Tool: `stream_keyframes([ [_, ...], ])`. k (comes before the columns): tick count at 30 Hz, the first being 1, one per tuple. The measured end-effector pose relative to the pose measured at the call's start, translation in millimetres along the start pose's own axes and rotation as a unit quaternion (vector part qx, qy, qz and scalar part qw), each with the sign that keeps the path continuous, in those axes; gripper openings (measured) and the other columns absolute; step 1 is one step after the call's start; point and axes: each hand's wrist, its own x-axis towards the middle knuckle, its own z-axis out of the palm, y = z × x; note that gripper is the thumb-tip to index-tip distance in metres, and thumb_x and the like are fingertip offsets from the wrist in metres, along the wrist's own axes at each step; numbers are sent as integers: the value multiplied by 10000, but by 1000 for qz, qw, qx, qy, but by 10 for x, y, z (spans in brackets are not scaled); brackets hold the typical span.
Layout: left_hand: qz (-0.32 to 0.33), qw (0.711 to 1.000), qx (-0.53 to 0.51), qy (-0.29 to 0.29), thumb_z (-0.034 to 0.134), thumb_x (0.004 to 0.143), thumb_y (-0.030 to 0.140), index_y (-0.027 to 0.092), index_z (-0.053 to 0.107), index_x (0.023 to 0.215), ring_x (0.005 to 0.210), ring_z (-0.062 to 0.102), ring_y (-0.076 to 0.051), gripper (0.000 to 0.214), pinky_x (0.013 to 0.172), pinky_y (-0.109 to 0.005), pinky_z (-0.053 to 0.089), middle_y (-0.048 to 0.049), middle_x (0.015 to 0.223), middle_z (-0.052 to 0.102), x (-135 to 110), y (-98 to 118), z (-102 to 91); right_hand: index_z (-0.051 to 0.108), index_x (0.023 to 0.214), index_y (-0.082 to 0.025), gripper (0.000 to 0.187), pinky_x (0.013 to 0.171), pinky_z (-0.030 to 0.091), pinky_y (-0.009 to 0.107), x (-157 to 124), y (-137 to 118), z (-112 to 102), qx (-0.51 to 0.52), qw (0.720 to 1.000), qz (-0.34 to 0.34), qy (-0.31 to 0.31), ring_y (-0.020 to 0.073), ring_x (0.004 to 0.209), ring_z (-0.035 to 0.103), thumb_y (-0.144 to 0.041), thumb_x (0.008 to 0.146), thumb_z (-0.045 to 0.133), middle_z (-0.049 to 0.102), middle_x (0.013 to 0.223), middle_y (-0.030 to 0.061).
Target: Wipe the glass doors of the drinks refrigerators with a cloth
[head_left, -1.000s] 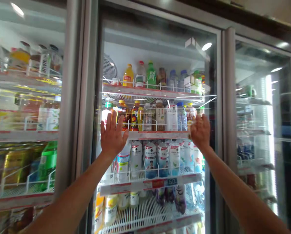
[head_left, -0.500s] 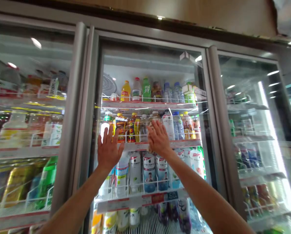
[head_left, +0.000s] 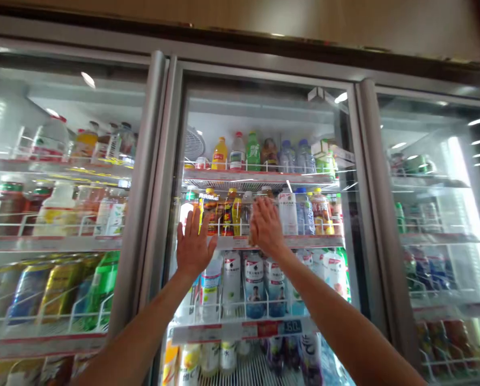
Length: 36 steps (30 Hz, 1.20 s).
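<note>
My left hand (head_left: pixel 194 244) lies flat and open against the glass of the middle cooler door (head_left: pixel 344 225), fingers spread and pointing up. My right hand (head_left: pixel 266 228) is open too, palm pressed on the same glass a short way to the right. Both hands sit at the level of the second shelf (head_left: pixel 304 241), in front of a row of drink bottles (head_left: pixel 287 213). White-labelled water bottles (head_left: pixel 255 279) stand on the shelf below my wrists. Neither hand holds anything.
A grey door frame post (head_left: pixel 143 214) separates the middle door from the left cooler door (head_left: pixel 54 214), which shows cans and green bottles (head_left: pixel 98 289). A right cooler door (head_left: pixel 433 225) has glare on its glass. A small fan (head_left: pixel 194 143) sits at the top shelf.
My right hand has slid left across the glass from the door's right edge to near the left hand. The camera has tilted up and shifted a little.
</note>
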Motion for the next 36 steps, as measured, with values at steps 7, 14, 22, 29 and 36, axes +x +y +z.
stream_keyframes([
  [7, -7, 1000, -5, -5, 367, 889, 380, 182, 318, 1394, 1398, 133, -245, 545, 1127, -469, 119, -109, 1499, 194, 6, 7, -1, 397, 1331, -98, 510, 1082, 274, 494, -142, 782, -278, -64, 995, 71, 0, 259, 1360, 251, -306, 869, 345, 387, 1411, 143],
  [14, 2, 1000, -16, -20, 364, 885, 354, 193, 375, 1360, 1384, 198, -236, 502, 1121, -452, 163, -99, 1481, 264, 38, -64, -88, 322, 1357, -38, 552, 1090, 239, 528, 95, 506, 8, -46, 985, 157, 56, 293, 1386, 145, -308, 876, 334, 283, 1445, 211],
  [22, -81, 996, -26, 7, 358, 891, 367, 142, 371, 1357, 1377, 208, -277, 518, 1101, -503, 190, -150, 1466, 280, 225, -255, -82, 395, 1329, -207, 470, 1116, 237, 430, 133, -289, 53, 14, 995, -76, -68, 211, 1397, 140, -281, 865, 395, 312, 1459, 73],
  [29, -66, 998, -17, 7, 350, 896, 358, 128, 361, 1364, 1383, 188, -275, 521, 1106, -496, 190, -157, 1465, 277, 181, -252, -56, 388, 1323, -119, 487, 1079, 254, 530, 149, 630, -58, -43, 985, 158, 58, 267, 1375, 186, -288, 868, 347, 309, 1442, 147],
  [36, -62, 998, -18, 15, 340, 900, 373, 136, 351, 1372, 1385, 186, -256, 528, 1115, -482, 174, -146, 1467, 279, 174, -270, -47, 446, 1289, -192, 423, 1101, 257, 442, 354, -652, 232, 24, 998, -51, -42, 227, 1385, 174, -280, 880, 381, 374, 1423, 73],
])
